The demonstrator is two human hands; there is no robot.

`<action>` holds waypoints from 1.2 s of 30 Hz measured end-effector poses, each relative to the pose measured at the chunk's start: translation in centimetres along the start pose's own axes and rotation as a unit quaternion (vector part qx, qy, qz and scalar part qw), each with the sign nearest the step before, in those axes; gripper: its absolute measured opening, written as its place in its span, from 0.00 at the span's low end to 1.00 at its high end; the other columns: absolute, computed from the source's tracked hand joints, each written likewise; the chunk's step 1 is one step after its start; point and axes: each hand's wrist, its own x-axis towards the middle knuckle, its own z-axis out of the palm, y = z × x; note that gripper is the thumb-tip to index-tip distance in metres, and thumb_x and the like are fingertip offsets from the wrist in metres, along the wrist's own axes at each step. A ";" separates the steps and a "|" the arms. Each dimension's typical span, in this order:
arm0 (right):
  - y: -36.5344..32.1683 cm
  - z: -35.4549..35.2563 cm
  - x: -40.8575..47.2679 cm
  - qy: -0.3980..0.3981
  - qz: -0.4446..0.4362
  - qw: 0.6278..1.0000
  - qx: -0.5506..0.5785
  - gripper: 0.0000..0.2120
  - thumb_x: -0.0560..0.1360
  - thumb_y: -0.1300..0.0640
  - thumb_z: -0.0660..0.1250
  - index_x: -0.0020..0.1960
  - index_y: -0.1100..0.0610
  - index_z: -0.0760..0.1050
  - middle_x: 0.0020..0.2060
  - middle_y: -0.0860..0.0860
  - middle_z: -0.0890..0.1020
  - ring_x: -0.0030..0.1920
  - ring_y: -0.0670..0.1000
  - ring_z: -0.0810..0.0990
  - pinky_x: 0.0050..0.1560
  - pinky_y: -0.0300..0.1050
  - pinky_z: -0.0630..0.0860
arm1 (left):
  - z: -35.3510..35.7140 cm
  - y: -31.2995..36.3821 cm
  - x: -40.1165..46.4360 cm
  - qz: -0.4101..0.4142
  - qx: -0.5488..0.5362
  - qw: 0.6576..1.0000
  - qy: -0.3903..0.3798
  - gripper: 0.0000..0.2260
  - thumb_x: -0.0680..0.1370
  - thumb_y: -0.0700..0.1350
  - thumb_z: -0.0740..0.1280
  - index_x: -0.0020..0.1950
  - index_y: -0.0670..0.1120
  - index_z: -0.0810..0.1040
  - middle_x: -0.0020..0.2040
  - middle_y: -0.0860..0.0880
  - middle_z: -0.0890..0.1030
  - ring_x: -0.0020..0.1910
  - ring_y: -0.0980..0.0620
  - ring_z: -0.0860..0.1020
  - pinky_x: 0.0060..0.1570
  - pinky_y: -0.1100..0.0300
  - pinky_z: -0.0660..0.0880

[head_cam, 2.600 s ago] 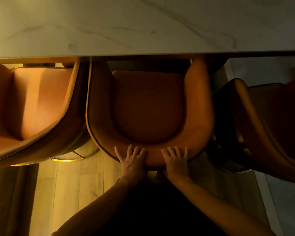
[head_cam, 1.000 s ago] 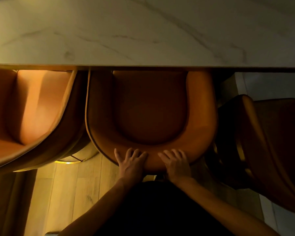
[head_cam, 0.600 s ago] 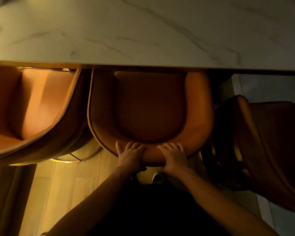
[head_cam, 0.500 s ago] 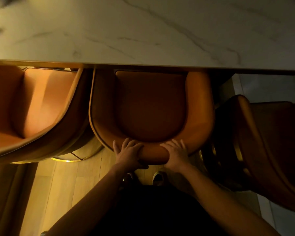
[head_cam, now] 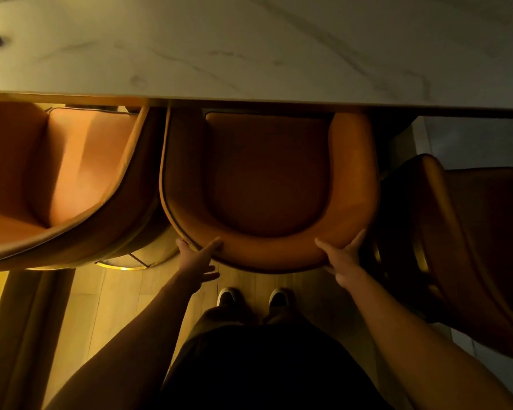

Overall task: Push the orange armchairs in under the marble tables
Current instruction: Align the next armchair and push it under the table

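Note:
The marble table (head_cam: 249, 54) fills the top of the view. An orange armchair (head_cam: 267, 173) stands in front of me, the front of its seat under the table edge. My left hand (head_cam: 197, 261) touches the left rear curve of its backrest, with one digit lying on the rim and the others spread straight. My right hand (head_cam: 342, 258) rests on the right rear curve, thumb over the rim and fingers extended along the outside. A second orange armchair (head_cam: 80, 161) stands close on the left, angled, and also partly under the table.
A third armchair (head_cam: 471, 232), in shadow, stands close on the right, off the table's corner. My shoes (head_cam: 228, 295) are on the wooden floor just behind the middle chair. A gold chair base (head_cam: 125, 263) shows under the left chair.
Both hands slid apart from the middle of the backrest to its left and right rear curves. My feet now show behind the chair.

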 end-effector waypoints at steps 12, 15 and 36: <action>-0.5 1.7 -0.4 0.083 0.023 0.996 -0.034 0.54 0.72 0.51 0.76 0.75 0.32 0.35 0.75 0.56 0.64 0.67 0.65 0.72 0.54 0.66 0.79 | 3.1 1.0 -0.3 -0.047 -0.079 0.993 0.074 0.44 0.68 0.43 0.79 0.73 0.62 0.53 0.66 0.39 0.69 0.43 0.35 0.79 0.27 0.43 0.79; -0.4 1.7 -0.3 0.090 0.011 0.995 -0.049 0.54 0.73 0.54 0.75 0.77 0.36 0.35 0.74 0.58 0.66 0.67 0.65 0.72 0.61 0.65 0.75 | 3.2 0.9 -0.3 -0.030 -0.078 0.993 0.078 0.41 0.71 0.42 0.76 0.73 0.59 0.54 0.62 0.42 0.69 0.39 0.38 0.78 0.25 0.47 0.79; 1.3 4.2 -3.2 0.120 0.004 0.991 -0.065 0.52 0.74 0.57 0.74 0.78 0.39 0.36 0.71 0.59 0.69 0.58 0.62 0.77 0.47 0.55 0.76 | 0.4 0.1 0.9 0.001 -0.059 0.992 0.111 0.37 0.71 0.40 0.76 0.73 0.53 0.59 0.66 0.43 0.70 0.61 0.34 0.74 0.43 0.39 0.80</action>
